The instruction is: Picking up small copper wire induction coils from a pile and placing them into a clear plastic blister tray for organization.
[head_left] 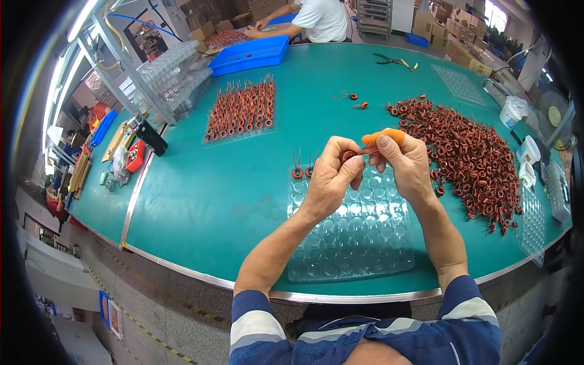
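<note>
Just above a clear plastic tray (340,243), my left hand (331,176) pinches a copper-wound ring coil (349,156) between thumb and fingers. My right hand (404,161) is closed at the coil's right side, its fingertips on the thin wire leads (368,150). What looks like an orange finger cover (384,136) is on its index finger. Two coils with upright leads, one of them a ring coil (297,173), stand in the tray's far left pockets, beside my left hand. My hands hide part of the tray's far edge.
A large heap of coils (468,158) lies to the right, with two loose coils (360,106) farther back. At the far left stand a filled coil tray (240,112), a blue bin (250,56) and a black flask (148,135). Pliers (395,61) lie toward the back, near a co-worker (322,21).
</note>
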Available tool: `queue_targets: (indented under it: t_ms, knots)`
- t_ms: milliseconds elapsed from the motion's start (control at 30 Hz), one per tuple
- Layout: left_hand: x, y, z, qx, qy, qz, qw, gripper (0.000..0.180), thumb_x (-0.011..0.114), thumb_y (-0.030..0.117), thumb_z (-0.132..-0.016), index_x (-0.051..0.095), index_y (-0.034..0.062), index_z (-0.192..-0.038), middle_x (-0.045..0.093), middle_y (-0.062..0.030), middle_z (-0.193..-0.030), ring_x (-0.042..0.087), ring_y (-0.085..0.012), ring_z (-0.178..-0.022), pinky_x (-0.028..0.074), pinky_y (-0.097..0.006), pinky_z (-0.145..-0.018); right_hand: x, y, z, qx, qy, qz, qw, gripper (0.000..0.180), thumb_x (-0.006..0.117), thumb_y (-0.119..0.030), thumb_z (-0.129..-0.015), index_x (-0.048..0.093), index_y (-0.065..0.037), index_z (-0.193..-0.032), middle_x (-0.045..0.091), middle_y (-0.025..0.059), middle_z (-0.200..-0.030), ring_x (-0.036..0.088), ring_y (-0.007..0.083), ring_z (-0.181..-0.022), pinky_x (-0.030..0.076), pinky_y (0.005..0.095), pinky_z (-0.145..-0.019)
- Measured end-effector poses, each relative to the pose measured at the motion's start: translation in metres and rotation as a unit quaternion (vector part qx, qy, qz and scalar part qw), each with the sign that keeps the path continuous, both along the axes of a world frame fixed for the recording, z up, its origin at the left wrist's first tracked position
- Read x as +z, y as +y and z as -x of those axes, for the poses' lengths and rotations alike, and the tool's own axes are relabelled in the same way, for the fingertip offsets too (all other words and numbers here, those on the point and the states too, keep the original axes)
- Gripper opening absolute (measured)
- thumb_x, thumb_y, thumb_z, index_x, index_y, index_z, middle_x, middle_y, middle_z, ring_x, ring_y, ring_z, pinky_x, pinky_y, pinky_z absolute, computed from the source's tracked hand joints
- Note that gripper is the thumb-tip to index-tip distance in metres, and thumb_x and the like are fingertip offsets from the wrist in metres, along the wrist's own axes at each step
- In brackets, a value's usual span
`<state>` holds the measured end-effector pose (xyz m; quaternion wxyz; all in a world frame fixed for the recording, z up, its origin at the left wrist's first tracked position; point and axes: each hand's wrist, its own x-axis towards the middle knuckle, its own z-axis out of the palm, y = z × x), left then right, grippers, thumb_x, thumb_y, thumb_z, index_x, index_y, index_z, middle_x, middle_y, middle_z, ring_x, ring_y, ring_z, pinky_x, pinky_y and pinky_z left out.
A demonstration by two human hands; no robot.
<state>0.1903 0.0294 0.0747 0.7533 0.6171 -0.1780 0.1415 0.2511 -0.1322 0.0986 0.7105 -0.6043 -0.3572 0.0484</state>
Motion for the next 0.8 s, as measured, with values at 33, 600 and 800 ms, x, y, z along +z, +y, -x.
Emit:
queue_targets:
  t_ms: [33,600,800]
  knots:
    - [-0.002,-0.001,-0.001,0.000,0.001,0.000,1.000,0.013,0.051,0.013,-0.098,0.045,0.0033,-0.104,0.050,-0.0009,-0.069,0.050,-0.0083,-0.059,0.041,-0.024,-0.052,0.000,0.001,0.002,-0.014,0.014,-0.006,1.000,0.032,0.054,-0.025,-0.098,0.065,0.003,-0.106,0.065,0.0048,-0.086,0.057,0.0086,-0.068,0.045,0.0214,-0.058]
    - [-0.006,0.000,-0.002,0.083,-0.019,-0.122,0.989,0.026,0.057,0.014,-0.095,0.042,0.0019,-0.113,0.054,-0.0031,-0.071,0.053,-0.0093,-0.061,0.044,-0.024,-0.054,-0.004,0.012,0.014,-0.211,-0.178,0.067,0.959,0.019,0.071,-0.015,-0.085,0.067,0.001,-0.093,0.069,0.0090,-0.072,0.064,0.0101,-0.061,0.050,0.0236,-0.053]
    - [0.000,0.002,0.002,0.076,0.013,-0.091,0.993,0.023,0.058,0.010,-0.094,0.044,0.0027,-0.111,0.053,-0.0014,-0.076,0.052,-0.0063,-0.064,0.043,-0.022,-0.054,0.000,0.009,0.019,-0.112,-0.039,0.050,0.992,0.016,0.068,-0.012,-0.088,0.063,0.002,-0.092,0.067,0.0057,-0.074,0.060,0.0077,-0.061,0.047,0.0210,-0.052]
